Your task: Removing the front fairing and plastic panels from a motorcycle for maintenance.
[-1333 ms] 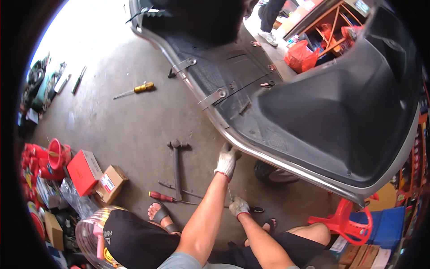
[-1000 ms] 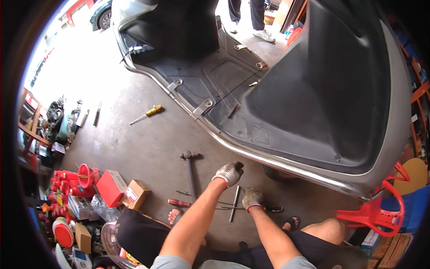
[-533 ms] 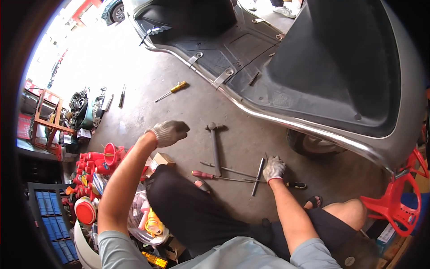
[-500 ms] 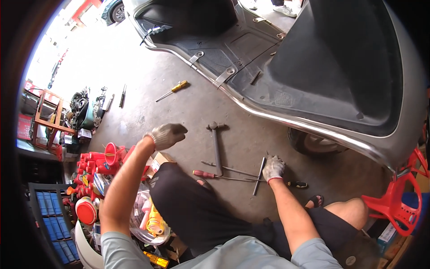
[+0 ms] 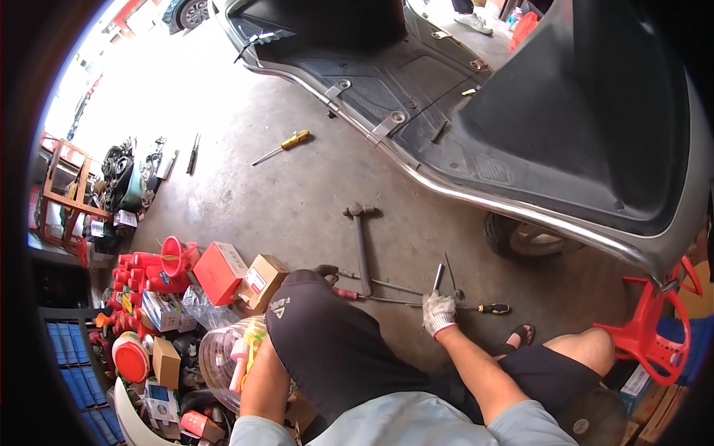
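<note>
My right hand point(image 5: 439, 312), in a pale knitted glove, is closed round the lower part of a short silver metal rod point(image 5: 439, 276). The rod's upper end sticks out past the fingers. Beside it lie a thin metal pin point(image 5: 451, 272) and a black-and-yellow-handled screwdriver point(image 5: 494, 308). Past my left knee, only the dark fingers of my gloved left hand point(image 5: 325, 273) show; the rest is hidden. Those fingers are close to the end of a long thin metal bar point(image 5: 383, 282) and to a red-handled screwdriver point(image 5: 346, 294). A hammer point(image 5: 361, 249) lies just beyond.
A grey scooter point(image 5: 416, 167) with a chrome side rail fills the upper right. Farther off lies a yellow-handled screwdriver point(image 5: 282, 147). Cardboard boxes point(image 5: 264, 281) and red plastic containers point(image 5: 178, 256) crowd my left. A red plastic chair point(image 5: 654, 327) stands at the right.
My left hand has come down from over the floor to behind my knee. The right hand has shifted down and left, from beside the metal rod to a grip on it.
</note>
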`<state>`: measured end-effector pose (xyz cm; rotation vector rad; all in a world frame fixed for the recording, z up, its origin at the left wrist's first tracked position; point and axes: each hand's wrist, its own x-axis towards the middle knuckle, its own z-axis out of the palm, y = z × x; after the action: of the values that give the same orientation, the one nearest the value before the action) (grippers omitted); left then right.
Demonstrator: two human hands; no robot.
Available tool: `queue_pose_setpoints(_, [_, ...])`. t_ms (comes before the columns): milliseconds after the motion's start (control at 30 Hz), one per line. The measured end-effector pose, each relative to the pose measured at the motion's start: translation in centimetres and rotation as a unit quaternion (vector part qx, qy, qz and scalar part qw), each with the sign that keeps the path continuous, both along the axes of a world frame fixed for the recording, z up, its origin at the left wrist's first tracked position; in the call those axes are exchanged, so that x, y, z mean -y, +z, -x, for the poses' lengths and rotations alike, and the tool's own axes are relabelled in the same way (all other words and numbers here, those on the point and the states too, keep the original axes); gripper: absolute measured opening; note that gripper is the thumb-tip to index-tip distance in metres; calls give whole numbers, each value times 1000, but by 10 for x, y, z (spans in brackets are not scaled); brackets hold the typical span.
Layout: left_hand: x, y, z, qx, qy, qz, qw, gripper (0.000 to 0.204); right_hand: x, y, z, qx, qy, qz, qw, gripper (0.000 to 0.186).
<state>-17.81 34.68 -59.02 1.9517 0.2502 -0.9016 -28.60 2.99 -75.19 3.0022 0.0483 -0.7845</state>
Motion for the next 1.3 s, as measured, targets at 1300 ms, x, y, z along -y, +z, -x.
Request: queue_pose_setpoints(1300, [10, 15, -6, 119, 50, -59, 990, 46, -71, 152, -241, 53, -520, -752, 401, 13])
